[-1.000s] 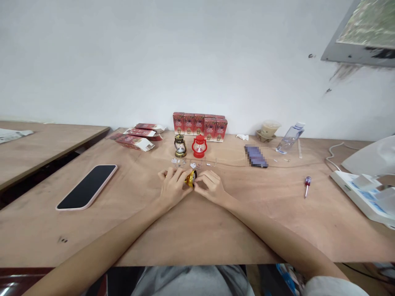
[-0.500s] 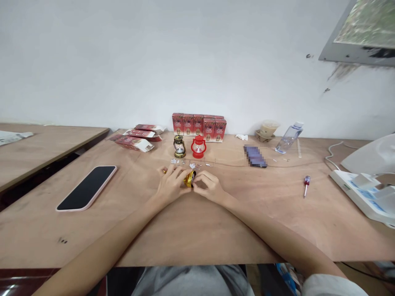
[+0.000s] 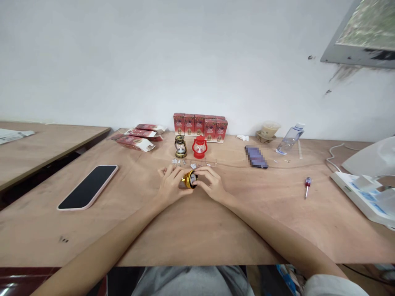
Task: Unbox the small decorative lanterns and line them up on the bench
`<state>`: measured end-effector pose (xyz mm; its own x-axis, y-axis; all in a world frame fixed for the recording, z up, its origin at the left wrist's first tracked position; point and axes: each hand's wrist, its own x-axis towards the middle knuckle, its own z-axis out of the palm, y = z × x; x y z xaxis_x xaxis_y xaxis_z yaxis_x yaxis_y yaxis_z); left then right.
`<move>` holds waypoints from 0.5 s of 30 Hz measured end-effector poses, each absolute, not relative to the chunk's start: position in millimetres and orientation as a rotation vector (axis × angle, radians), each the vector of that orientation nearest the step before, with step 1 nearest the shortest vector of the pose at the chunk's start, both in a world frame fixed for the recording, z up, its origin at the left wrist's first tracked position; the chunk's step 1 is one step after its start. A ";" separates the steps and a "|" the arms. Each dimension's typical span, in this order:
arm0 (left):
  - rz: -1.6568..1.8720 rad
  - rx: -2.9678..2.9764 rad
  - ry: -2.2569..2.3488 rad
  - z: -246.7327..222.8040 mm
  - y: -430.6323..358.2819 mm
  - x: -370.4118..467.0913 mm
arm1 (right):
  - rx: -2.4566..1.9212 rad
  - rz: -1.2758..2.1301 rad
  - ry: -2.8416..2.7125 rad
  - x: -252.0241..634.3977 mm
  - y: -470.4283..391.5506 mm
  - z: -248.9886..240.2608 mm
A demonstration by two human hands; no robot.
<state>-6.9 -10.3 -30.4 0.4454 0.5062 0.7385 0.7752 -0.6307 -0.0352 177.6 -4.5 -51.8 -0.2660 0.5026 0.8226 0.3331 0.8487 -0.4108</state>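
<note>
A small gold lantern (image 3: 188,179) lies on its side between my hands, its open base with a pale inside facing right. My left hand (image 3: 170,182) wraps round its body and hides most of it. The thumb and fingers of my right hand (image 3: 210,183) grip the base rim from the right. Just beyond stand two upright mini lanterns, a bronze-coloured one (image 3: 180,147) and a red one (image 3: 199,147). Between them and my hands lie small white pieces (image 3: 193,166) and thin bent wires (image 3: 212,163).
Red printed boxes (image 3: 210,130) stand against the wall; opened boxes (image 3: 135,142) lie left of them. A pink-edged phone (image 3: 88,187) is at left. To the right are another phone (image 3: 256,157), a cup (image 3: 268,130), a bottle (image 3: 290,139), a screwdriver (image 3: 307,187) and a power strip (image 3: 359,196).
The gold lantern's base has turned more toward me, showing more of its inside. My right fingers have spread wider, from a close pinch to opposite sides of the rim.
</note>
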 end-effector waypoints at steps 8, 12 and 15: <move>-1.058 -2.321 -1.069 -31.8 -11.6 -6.0 | -0.619 0.188 -1.941 178.2 -3.5 -53.8; -1.041 -2.325 -1.054 -30.3 -12.4 -7.0 | -0.615 0.083 -2.012 177.8 -4.6 -55.2; -1.007 -2.349 -1.057 -29.2 -12.7 -8.0 | -0.644 -0.015 -2.053 176.9 -5.3 -56.6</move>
<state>-8.0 -12.7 -29.2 0.4625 0.4928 0.7371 0.7600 -0.6485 -0.0434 176.9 -5.3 -56.6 -0.4100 0.4360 0.8011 0.4480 0.8614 -0.2395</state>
